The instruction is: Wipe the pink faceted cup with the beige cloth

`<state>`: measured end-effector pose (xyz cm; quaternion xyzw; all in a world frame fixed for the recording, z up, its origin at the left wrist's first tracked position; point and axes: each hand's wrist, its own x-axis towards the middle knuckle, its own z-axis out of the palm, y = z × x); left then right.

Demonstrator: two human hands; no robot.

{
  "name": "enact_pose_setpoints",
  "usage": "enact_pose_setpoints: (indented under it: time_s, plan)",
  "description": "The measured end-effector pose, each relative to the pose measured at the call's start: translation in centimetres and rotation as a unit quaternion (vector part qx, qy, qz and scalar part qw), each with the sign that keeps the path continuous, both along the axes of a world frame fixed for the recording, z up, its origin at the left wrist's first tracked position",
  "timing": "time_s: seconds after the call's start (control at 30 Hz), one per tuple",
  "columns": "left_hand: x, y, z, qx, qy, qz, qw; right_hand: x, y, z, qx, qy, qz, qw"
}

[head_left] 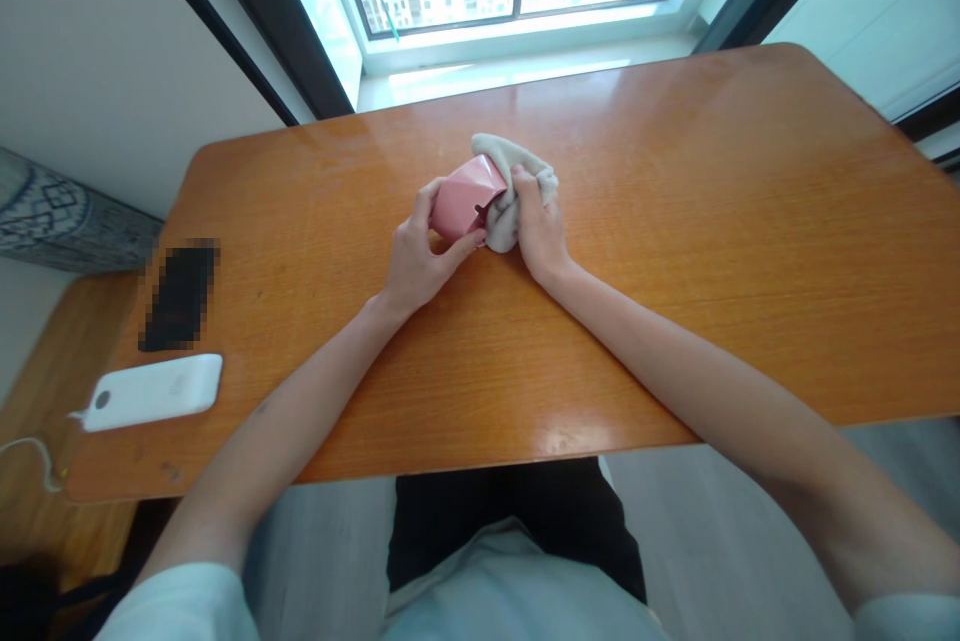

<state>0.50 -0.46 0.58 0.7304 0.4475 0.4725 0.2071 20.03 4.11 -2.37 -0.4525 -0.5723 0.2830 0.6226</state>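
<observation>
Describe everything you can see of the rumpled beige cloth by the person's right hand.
A rumpled beige fabric cloth lies bunched on the orange wooden table. The right hand grips it from above, and one end presses against the open end of a glossy pink hollow object held in the left hand.

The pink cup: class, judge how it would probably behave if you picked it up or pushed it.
The pink cup looks hard and stiff, with a glossy surface that might feel slippery in the left hand. If ceramic, which cannot be confirmed, it could be fragile. Its rounded body might roll if laid sideways on the polished wooden table.
</observation>
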Motion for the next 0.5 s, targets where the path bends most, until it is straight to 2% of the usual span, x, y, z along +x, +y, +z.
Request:
enact_pose_setpoints:
  time_s: [0.07, 0.37, 0.5]
  plan:
    - [0.03, -0.02, 0.04, -0.001, 0.002, 0.003, 1.000, -0.07, 0.10, -0.08, -0.032, 0.026, -0.013, 0.999]
    - [0.12, -0.10, 0.23, 0.004, 0.002, 0.005, 1.000, -0.44, -0.18, 0.23, -0.014, 0.011, -0.049, 0.999]
    - [0.09, -0.05, 0.19, 0.002, 0.005, 0.004, 1.000, -0.37, -0.37, 0.43, -0.016, 0.020, -0.032, 0.999]
